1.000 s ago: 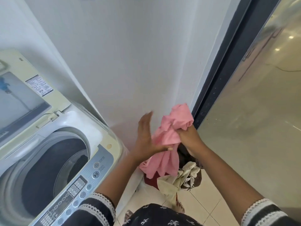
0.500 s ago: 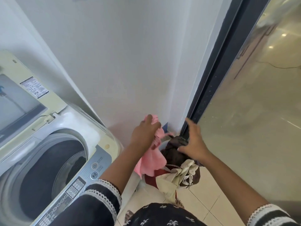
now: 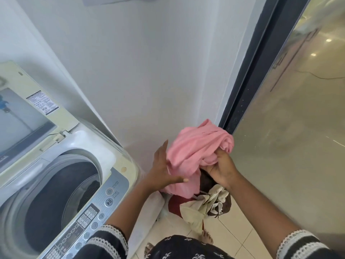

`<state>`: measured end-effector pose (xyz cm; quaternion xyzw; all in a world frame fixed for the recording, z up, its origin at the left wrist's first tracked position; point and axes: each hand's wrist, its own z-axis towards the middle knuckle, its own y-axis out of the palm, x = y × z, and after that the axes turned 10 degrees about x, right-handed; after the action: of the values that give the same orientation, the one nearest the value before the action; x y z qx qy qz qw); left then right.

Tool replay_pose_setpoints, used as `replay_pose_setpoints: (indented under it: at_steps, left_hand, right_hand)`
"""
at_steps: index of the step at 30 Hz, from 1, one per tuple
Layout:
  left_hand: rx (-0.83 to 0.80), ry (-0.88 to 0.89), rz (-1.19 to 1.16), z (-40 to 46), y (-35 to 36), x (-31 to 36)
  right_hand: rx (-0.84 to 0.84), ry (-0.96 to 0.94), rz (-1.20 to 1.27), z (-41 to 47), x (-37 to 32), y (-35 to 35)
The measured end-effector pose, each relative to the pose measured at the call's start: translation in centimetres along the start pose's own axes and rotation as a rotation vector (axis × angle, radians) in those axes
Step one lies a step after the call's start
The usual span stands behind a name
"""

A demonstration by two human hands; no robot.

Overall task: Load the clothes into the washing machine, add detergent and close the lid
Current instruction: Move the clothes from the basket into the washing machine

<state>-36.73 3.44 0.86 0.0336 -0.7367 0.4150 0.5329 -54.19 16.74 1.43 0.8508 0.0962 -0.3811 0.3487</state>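
A pink garment (image 3: 197, 146) is bunched up between both hands, above the laundry pile. My left hand (image 3: 164, 169) lies flat against its left side with straight fingers, the thumb stretched across the cloth. My right hand (image 3: 222, 169) grips the garment from the right, fingers curled into its folds. The top-loading washing machine (image 3: 119, 169) stands at the left with its lid (image 3: 22, 116) raised. Its drum (image 3: 61, 199) is open, and a dark garment (image 3: 91, 189) shows inside.
Under my hands lies a pile with a dark brown cloth (image 3: 207, 181) and a cream patterned cloth (image 3: 211, 202) over a red basket (image 3: 175, 204). A white wall is ahead and a dark-framed glass door (image 3: 248, 86) is on the right. The floor is tiled.
Half a second ago my left hand alone held the pink garment low while my right hand touched the dark cloth. Now the garment is raised and my right hand grips it.
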Motion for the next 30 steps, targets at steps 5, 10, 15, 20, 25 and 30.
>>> replay_pose_setpoints:
  at_steps: [5,10,15,20,25,30]
  left_hand:
    - [0.186,0.087,-0.398,-0.2,1.9,0.8]
    - [0.319,0.041,0.047,0.7,2.2,1.1]
    - [0.145,0.016,0.601,1.8,2.3,4.7]
    - [0.024,0.387,-0.005,0.6,2.8,10.2]
    - [0.130,0.301,0.061,1.6,-0.5,8.4]
    - [0.161,0.232,-0.271,0.7,-0.2,5.5]
  right_hand:
    - [-0.053,0.226,0.178,-0.6,2.1,0.2]
    - [0.337,0.221,-0.784,-0.1,2.7,-2.7]
    - [-0.002,-0.353,-1.256,-0.9,2.9,-3.2]
    - [0.125,-0.348,-0.409,-1.6,2.6,0.9]
    - [0.024,-0.236,-0.071,-1.5,-2.4,2.5]
    - [0.041,-0.084,0.374,-1.6,-3.5,3.6]
